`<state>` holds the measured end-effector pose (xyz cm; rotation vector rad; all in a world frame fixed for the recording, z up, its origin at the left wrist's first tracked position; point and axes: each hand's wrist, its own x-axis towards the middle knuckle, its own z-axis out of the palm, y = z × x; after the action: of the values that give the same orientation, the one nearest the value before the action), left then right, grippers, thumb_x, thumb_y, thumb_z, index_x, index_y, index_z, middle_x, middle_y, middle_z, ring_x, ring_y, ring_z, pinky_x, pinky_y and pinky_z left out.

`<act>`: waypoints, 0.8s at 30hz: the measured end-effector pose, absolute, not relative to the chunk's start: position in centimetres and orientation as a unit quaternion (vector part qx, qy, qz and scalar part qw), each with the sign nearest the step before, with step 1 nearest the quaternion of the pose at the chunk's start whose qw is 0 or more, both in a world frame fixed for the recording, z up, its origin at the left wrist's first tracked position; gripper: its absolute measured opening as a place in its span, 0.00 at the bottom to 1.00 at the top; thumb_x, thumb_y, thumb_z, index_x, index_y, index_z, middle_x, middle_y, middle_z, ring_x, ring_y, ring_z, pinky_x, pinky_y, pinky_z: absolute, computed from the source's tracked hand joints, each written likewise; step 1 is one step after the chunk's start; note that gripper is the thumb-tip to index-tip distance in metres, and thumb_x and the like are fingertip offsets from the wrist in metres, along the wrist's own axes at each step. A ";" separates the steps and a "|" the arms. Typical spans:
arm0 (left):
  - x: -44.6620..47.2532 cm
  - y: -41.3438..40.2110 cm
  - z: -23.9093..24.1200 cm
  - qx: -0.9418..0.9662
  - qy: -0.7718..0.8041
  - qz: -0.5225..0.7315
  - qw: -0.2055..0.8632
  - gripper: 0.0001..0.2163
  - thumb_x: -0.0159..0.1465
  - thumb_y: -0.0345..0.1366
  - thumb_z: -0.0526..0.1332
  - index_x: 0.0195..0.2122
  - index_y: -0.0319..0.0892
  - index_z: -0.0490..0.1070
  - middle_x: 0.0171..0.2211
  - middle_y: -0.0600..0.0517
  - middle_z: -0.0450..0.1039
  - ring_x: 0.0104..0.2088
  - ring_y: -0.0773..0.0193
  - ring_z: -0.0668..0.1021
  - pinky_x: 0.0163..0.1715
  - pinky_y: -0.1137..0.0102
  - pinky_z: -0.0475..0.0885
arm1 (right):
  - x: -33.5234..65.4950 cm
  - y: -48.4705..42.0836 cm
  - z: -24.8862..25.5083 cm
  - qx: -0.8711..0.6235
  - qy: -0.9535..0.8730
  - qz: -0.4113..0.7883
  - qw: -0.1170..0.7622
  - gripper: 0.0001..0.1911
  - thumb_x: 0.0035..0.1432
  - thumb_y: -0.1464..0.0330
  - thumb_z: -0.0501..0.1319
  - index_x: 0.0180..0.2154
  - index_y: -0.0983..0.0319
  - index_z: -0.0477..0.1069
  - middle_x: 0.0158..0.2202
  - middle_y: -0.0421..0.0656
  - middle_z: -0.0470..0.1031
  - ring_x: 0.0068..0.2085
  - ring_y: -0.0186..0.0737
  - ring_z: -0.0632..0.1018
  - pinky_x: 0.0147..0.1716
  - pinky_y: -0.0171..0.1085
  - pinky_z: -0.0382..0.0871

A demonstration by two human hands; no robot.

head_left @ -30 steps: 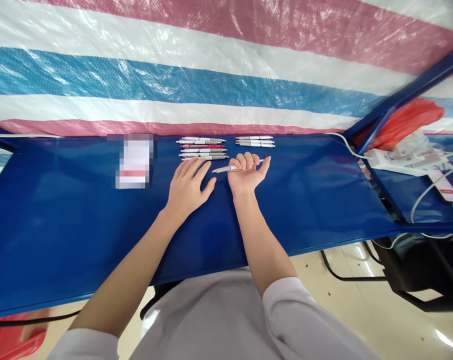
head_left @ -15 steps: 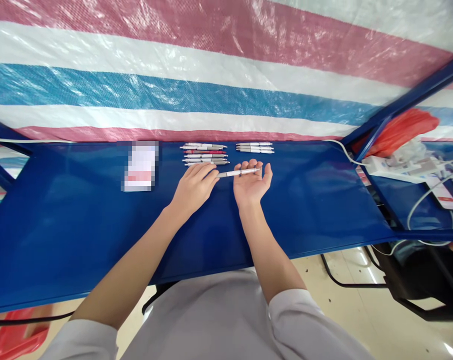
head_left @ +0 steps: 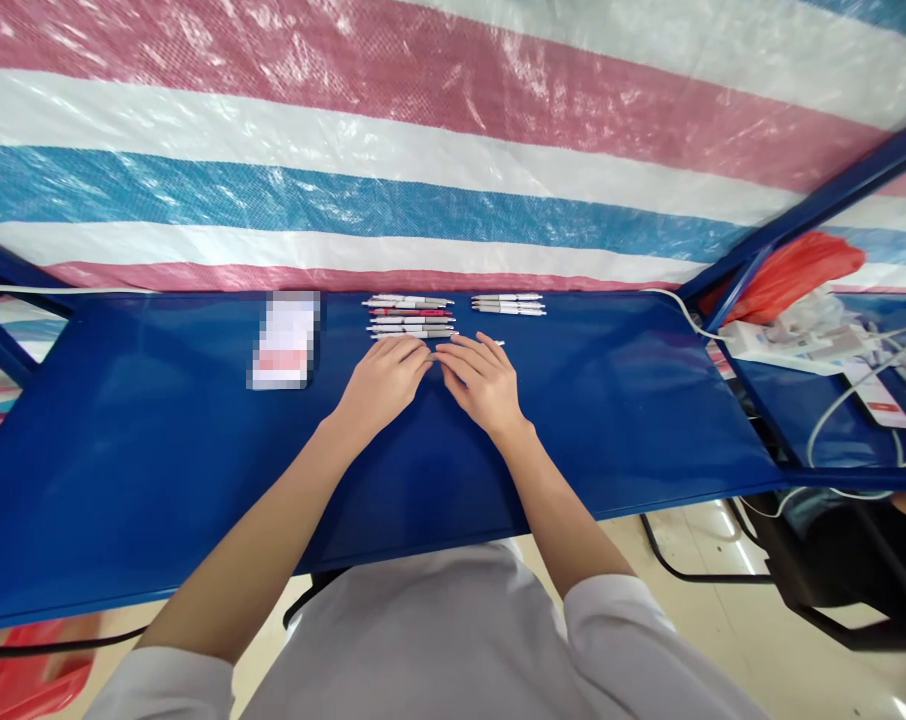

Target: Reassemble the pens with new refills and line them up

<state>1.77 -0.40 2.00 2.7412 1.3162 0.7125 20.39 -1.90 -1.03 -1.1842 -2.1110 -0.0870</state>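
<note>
My left hand (head_left: pixel 382 385) and my right hand (head_left: pixel 484 385) lie palm down side by side on the blue table (head_left: pixel 160 470), fingertips meeting. A white-and-grey pen (head_left: pixel 498 343) runs under both hands, and only its right end shows past my right fingers. Both hands' fingers are bent onto it. Just beyond my left hand lies a row of several pens (head_left: pixel 409 315), white, grey and one red. A smaller group of three white pens (head_left: pixel 509 304) lies beyond my right hand.
A blurred white-and-red card (head_left: pixel 284 340) lies left of the pens. A striped tarpaulin (head_left: pixel 423 150) hangs behind the table. At the right, a blue frame bar (head_left: pixel 805 215), a power strip with white cables (head_left: pixel 783 338) and a red bag (head_left: pixel 798 262).
My right hand turned from palm up to palm down over the pen. My left hand came in to the pen's left end, and the two hands closed together.
</note>
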 end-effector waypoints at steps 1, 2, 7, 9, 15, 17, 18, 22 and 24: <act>1.8 -0.5 2.0 0.878 0.422 0.226 0.018 0.14 0.71 0.35 0.49 0.44 0.40 0.75 0.45 0.44 0.77 0.48 0.53 0.77 0.53 0.58 0.70 | 20.5 -1.8 -1.2 -0.455 -0.819 -0.033 0.349 0.15 0.66 0.70 0.55 0.49 0.55 0.76 0.51 0.40 0.80 0.57 0.41 0.76 0.64 0.48 0.61; 1.7 -0.6 1.9 0.877 0.423 0.225 0.026 0.15 0.71 0.35 0.49 0.45 0.41 0.75 0.44 0.44 0.77 0.48 0.53 0.77 0.53 0.58 0.69 | 20.5 -1.7 -1.3 -0.452 -0.822 -0.031 0.346 0.15 0.66 0.69 0.54 0.49 0.55 0.77 0.51 0.40 0.80 0.56 0.41 0.77 0.63 0.47 0.62; 1.9 -0.8 1.8 0.875 0.429 0.221 0.045 0.15 0.72 0.36 0.48 0.46 0.40 0.75 0.45 0.44 0.77 0.49 0.54 0.76 0.54 0.60 0.68 | 21.2 -1.6 -0.5 -0.439 -0.838 0.003 0.323 0.15 0.68 0.68 0.53 0.48 0.55 0.77 0.50 0.41 0.80 0.52 0.40 0.79 0.53 0.42 0.68; 2.0 -0.9 1.7 0.875 0.428 0.224 0.046 0.16 0.72 0.36 0.48 0.46 0.40 0.75 0.46 0.44 0.77 0.49 0.54 0.76 0.54 0.60 0.68 | 21.6 -1.7 -0.1 -0.433 -0.846 -0.001 0.311 0.15 0.68 0.68 0.53 0.48 0.55 0.77 0.50 0.41 0.81 0.51 0.40 0.80 0.49 0.40 0.68; 2.7 -1.7 0.4 0.844 0.482 0.235 -0.007 0.17 0.71 0.39 0.52 0.56 0.40 0.71 0.54 0.43 0.75 0.55 0.50 0.75 0.55 0.55 0.66 | 24.1 -1.1 0.5 -0.420 -0.871 -0.044 0.252 0.15 0.69 0.70 0.52 0.47 0.55 0.77 0.49 0.41 0.81 0.48 0.38 0.80 0.45 0.38 0.67; 2.9 -1.9 -0.4 0.837 0.498 0.228 -0.024 0.18 0.70 0.40 0.52 0.57 0.40 0.71 0.56 0.42 0.74 0.57 0.48 0.74 0.57 0.53 0.65 | 25.3 -0.4 0.3 -0.432 -0.868 -0.059 0.238 0.15 0.68 0.71 0.52 0.47 0.55 0.77 0.49 0.41 0.81 0.48 0.38 0.80 0.43 0.37 0.66; 3.1 -1.9 -0.8 0.835 0.502 0.224 -0.030 0.18 0.70 0.40 0.52 0.56 0.41 0.72 0.56 0.42 0.73 0.58 0.47 0.73 0.58 0.52 0.63 | 25.8 0.1 0.2 -0.442 -0.865 -0.065 0.231 0.15 0.68 0.71 0.52 0.47 0.55 0.77 0.49 0.41 0.81 0.48 0.38 0.80 0.42 0.37 0.66; 3.6 -1.7 -2.2 0.827 0.515 0.222 -0.044 0.18 0.69 0.40 0.53 0.56 0.45 0.73 0.57 0.42 0.73 0.59 0.46 0.72 0.60 0.49 0.61 | 27.6 2.1 -0.3 -0.474 -0.853 -0.088 0.201 0.15 0.68 0.70 0.52 0.46 0.57 0.78 0.48 0.41 0.81 0.45 0.39 0.80 0.39 0.37 0.65; 3.6 -1.5 -2.6 0.825 0.517 0.224 -0.044 0.18 0.68 0.40 0.53 0.56 0.45 0.73 0.56 0.42 0.73 0.59 0.46 0.72 0.60 0.48 0.61 | 28.2 3.1 -0.5 -0.482 -0.850 -0.100 0.190 0.15 0.69 0.69 0.52 0.46 0.57 0.78 0.48 0.41 0.82 0.44 0.39 0.80 0.38 0.37 0.64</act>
<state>3.59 -1.54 -2.57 2.6666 1.6733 0.7239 28.17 3.14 -0.52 -1.3538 -2.3882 -0.2824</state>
